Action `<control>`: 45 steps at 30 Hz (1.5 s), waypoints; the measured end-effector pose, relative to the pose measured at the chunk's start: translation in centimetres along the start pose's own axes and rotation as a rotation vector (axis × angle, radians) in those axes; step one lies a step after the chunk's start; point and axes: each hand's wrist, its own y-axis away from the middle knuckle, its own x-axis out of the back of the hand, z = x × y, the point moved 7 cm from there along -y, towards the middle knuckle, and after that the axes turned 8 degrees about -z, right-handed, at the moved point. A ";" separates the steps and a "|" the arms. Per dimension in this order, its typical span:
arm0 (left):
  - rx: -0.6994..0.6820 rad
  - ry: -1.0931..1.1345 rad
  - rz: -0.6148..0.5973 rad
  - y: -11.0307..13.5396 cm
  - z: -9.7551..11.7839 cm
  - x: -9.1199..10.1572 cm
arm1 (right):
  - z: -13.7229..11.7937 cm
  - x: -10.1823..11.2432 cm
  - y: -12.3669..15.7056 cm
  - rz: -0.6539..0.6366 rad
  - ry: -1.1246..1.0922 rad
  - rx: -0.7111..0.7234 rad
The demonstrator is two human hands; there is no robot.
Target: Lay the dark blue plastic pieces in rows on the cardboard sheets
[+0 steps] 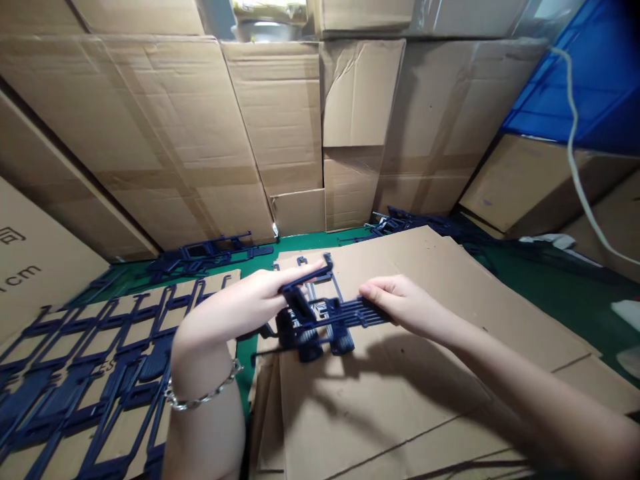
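My right hand is closed around the slatted end of a stack of dark blue plastic frames. The thumb lies on top and the fingertips are partly hidden. At the stack's other end my left hand reaches along a raised dark blue arm of it. Its fingers are mostly hidden behind the plastic, and its grip seems closed on the frames. A silver chain bracelet circles the left wrist. The stack is held tilted above a cardboard sheet and casts a shadow on it; some of it is blurred.
Rows of similar dark blue frames lie on cardboard at left. Loose dark parts sit in a left pile and a right pile at the back. Cardboard boxes wall the far side. A white cable hangs at right.
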 end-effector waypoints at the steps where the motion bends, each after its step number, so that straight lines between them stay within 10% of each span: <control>1: 0.012 0.042 0.037 0.3 -0.3 0.5 | 1.0 0.4 0.3 -0.008 -0.034 -0.071; 10: -0.030 0.264 0.696 4.6 -1.5 5.8 | 9.4 6.4 5.2 0.450 -0.492 -0.243; 13: 0.073 0.129 0.761 4.8 -2.0 6.3 | 11.0 6.9 6.0 0.385 -0.206 -0.329; 17: 0.197 -0.016 0.659 3.9 -2.3 5.8 | 10.1 7.9 5.4 0.313 0.701 -0.441; 20: 0.216 -0.020 0.621 3.4 -2.0 5.4 | 8.8 7.2 3.5 0.325 0.978 -0.281; 32: 0.209 -0.069 0.506 2.3 -1.6 4.6 | 8.1 1.0 -2.3 0.110 0.958 -0.199; 45: 0.277 -0.075 0.370 0.0 -1.7 2.6 | 7.1 0.0 -2.8 0.121 0.876 -0.090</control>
